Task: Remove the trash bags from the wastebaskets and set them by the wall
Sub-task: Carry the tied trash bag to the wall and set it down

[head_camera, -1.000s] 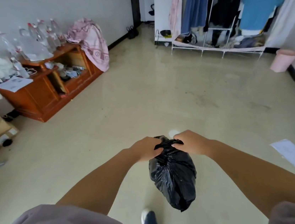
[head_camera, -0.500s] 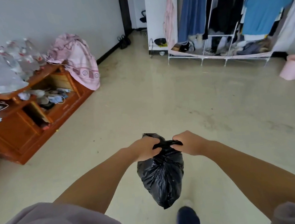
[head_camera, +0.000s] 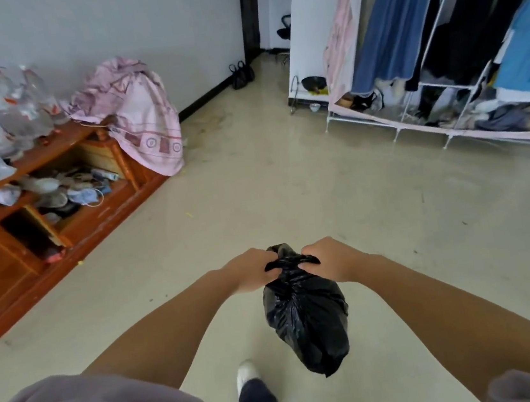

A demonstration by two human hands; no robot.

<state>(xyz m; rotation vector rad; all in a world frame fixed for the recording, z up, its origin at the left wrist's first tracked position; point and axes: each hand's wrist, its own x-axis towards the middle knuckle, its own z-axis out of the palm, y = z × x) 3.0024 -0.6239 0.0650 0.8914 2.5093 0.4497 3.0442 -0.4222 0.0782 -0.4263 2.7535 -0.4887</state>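
Hands came first: the left hand [head_camera: 251, 271] and right hand [head_camera: 328, 260] each pinched a side of the gathered neck of one black trash bag [head_camera: 306, 316], which hung clear of the floor. Since a second before, the wooden cabinet [head_camera: 58, 213] had drawn nearer and the pink wastebasket had left view, suggesting a carry toward the wall [head_camera: 102, 30]. Farther off stood one clothes rack [head_camera: 438, 46].

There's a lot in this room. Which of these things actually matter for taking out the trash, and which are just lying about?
Part of the job:
black trash bag, hanging above the floor
left hand and right hand, both gripping its bunched top
wall, where bags go

Just lying about:
wooden cabinet
plastic bottles
pink cloth
clothes rack
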